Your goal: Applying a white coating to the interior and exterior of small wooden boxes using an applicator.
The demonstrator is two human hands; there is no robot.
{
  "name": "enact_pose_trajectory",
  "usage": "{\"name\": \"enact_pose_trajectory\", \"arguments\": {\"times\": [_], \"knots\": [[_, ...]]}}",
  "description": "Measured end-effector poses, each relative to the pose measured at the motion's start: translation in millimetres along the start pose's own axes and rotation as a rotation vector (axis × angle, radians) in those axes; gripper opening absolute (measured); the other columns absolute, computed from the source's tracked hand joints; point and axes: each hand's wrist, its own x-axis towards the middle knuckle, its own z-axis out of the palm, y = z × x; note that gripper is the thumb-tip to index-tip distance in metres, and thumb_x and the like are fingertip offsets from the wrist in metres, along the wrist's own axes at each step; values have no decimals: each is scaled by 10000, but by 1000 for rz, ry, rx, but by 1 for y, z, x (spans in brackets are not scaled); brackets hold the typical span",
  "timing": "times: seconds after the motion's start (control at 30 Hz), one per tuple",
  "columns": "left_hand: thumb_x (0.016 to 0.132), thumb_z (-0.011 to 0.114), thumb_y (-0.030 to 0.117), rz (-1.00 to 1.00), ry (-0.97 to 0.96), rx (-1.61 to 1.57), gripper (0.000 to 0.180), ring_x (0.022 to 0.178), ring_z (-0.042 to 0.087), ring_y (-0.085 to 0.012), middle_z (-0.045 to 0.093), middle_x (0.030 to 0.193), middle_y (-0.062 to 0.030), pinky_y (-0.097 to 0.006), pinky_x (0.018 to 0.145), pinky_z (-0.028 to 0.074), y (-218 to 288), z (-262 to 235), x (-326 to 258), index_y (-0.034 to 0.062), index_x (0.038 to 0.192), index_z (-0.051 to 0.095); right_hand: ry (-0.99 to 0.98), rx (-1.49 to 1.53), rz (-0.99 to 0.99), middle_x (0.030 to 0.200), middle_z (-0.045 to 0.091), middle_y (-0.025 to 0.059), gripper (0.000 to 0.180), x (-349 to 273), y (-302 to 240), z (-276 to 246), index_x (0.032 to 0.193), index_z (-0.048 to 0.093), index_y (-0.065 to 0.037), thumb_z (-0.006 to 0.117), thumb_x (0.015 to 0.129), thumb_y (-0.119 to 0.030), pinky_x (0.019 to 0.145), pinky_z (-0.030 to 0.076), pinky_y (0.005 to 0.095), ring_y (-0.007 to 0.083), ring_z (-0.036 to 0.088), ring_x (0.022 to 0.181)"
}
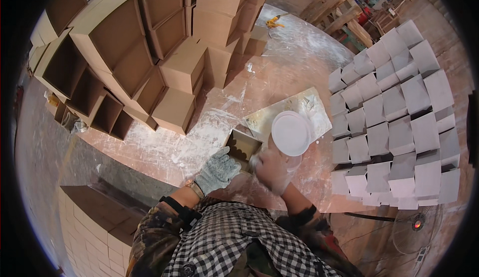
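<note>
A small open brown box [244, 146] sits on the worktable in front of me, its inside facing up. My left hand [218, 169], in a grey knitted glove, grips the near left edge of this box with its fingers curled. At the box's right side is my right hand [271, 170], smeared by motion, so its fingers and anything in them cannot be made out. Just beyond that hand stands a white round tub [290, 133], partly over a stained pale board [315, 108].
Stacked brown boxes [172, 108] rise at the left and far left. A tall stack of whitish boxes [394, 112] stands at the right. A yellow tool [274, 21] lies far back on the dusty table [199, 147]. A fan [416, 224] is at the lower right.
</note>
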Motion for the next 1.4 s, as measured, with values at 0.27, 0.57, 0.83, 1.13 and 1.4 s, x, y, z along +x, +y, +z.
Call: {"name": "enact_pose_trajectory", "arguments": {"times": [0.27,0.57,0.83,1.13,1.4], "knots": [[729,624,153,0,136,-19,138,739,595,-245,597,742,-70,-454,1038,389,2,1,6,113,853,670,144,-32,82,822,607,214,264,20,2,-5,787,651,-22,530,832,-252,749,462,473,402,591,829],[710,648,156,26,179,3,114,619,557,-234,547,648,-62,-438,1023,404,-1,0,9,111,814,662,-263,482,129,862,633,228,293,-18,-3,-21,802,651,0,578,815,-283,739,465,454,399,599,807],[717,649,162,-41,137,-7,144,664,584,-239,591,695,-72,-447,1038,395,-2,11,3,109,849,674,271,33,103,840,622,216,227,28,-2,-2,836,657,-28,537,849,-220,749,470,465,391,600,822],[731,649,177,-5,151,-48,168,669,570,-265,572,694,-90,-453,1050,377,-1,-1,13,83,871,659,8,434,-38,870,668,157,184,-64,12,12,919,702,-36,601,817,-153,762,497,364,299,637,828],[799,582,167,-315,-264,47,113,632,571,-278,547,671,-114,-420,779,452,29,-23,42,82,869,558,230,1358,265,934,636,65,234,-67,57,-8,1029,654,5,534,871,-119,782,460,270,152,577,843]]}}
